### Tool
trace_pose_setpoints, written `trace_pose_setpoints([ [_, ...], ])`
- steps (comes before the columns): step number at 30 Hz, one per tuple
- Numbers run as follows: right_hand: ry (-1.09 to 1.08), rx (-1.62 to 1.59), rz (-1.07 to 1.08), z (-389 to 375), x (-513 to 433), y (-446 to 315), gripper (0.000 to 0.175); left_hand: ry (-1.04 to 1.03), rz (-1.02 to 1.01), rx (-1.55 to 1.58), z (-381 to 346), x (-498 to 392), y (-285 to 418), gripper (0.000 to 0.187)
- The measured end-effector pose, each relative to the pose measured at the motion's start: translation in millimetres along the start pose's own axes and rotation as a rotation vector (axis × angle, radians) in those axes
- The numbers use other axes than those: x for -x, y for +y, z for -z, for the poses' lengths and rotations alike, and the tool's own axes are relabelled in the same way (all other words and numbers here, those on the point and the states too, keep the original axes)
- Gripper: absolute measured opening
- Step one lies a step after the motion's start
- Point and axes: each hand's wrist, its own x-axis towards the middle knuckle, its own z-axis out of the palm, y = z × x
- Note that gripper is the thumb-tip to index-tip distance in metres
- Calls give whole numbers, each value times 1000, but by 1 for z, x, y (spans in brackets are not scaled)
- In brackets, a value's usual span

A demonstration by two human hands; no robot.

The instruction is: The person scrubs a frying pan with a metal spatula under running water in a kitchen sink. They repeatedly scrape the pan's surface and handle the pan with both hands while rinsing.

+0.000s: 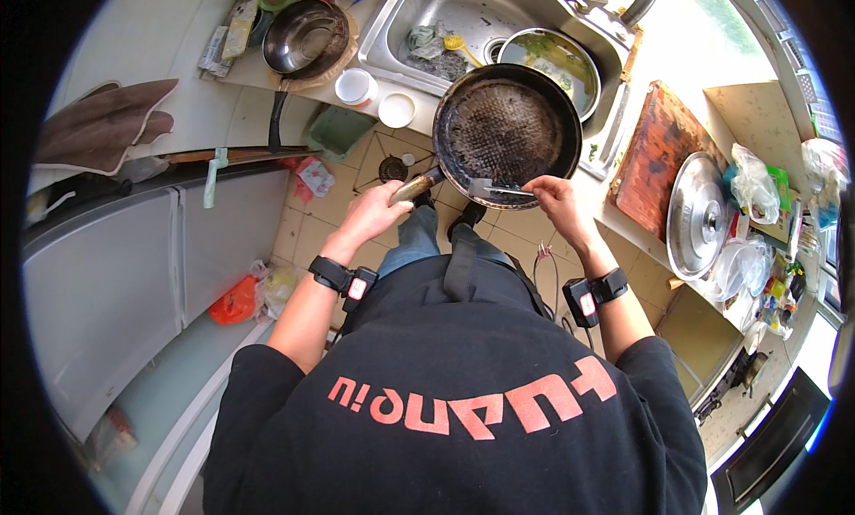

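Observation:
My left hand (375,211) is closed around the worn handle of a blackened frying pan (504,124), holding it in front of the sink's near edge. The pan's inside faces up and shows brown and black residue. Between the fingers of my right hand (560,201) is the thin handle of a small scraper or brush (482,188); its pale head rests at the pan's near inner edge. Whether the head is bristle or blade I cannot tell. Just left of the pan, a white tub (356,87) and a round white lid (397,110) with pale contents sit on the counter.
Behind the pan, the steel sink (401,30) holds a yellow brush (455,43), a scouring cloth and a water-filled basin (588,67). Another pan (306,39) stands at the left. Along the right counter are a stained cutting board (658,154), a metal lid (696,214) and plastic bags.

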Motion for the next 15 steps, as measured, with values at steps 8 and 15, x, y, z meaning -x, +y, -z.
trace_pose_setpoints([
  [8, -35, 44, -93, 3, 7, -13, 18, -2, -25, 4, -2, -3, -5, 48],
  [15, 0, 9, -56, -10, 5, -15, 17, 18, -40, 13, -3, -1, -4, 50],
])
